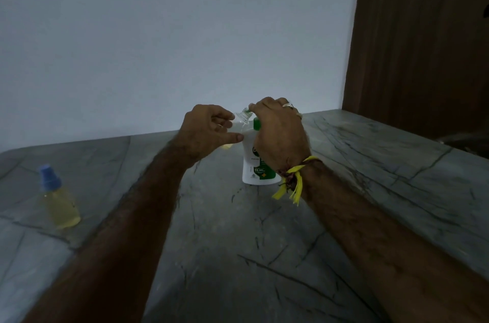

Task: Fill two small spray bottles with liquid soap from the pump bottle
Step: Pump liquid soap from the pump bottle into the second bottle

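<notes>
**A:** One bottle down, by the look of it? The small clear plastic spray bottle with the blue cap (pixel 58 197) stands capped at the far left of the grey veined stone surface (pixel 264 256), well apart from the hands, and yellowish liquid fills most of its body.

**B:** That is my reading too: filled and closed. The second small clear spray bottle (pixel 239 125) is in work. It has no cap on, its threaded neck bare, and the left hand (pixel 209 132) pinches it between thumb and curled fingers, tilted toward the pump spout.

**A:** And the soap source?

**B:** The white pump bottle with the green label (pixel 255 163) stands upright on the surface, mid-frame, touching the second bottle's side. The right hand (pixel 280 132), a ring on one finger and a yellow thread band (pixel 293 181) at the wrist, curls over the pump head; its grip hides the pump, so how far down the head sits I cannot tell.

**A:** How full is the second bottle?

**B:** A little yellowish liquid shows below the left thumb; the hand covers the rest. I judge it only partly filled. More pumping remains, then capping. Its cap is not in view.
</notes>
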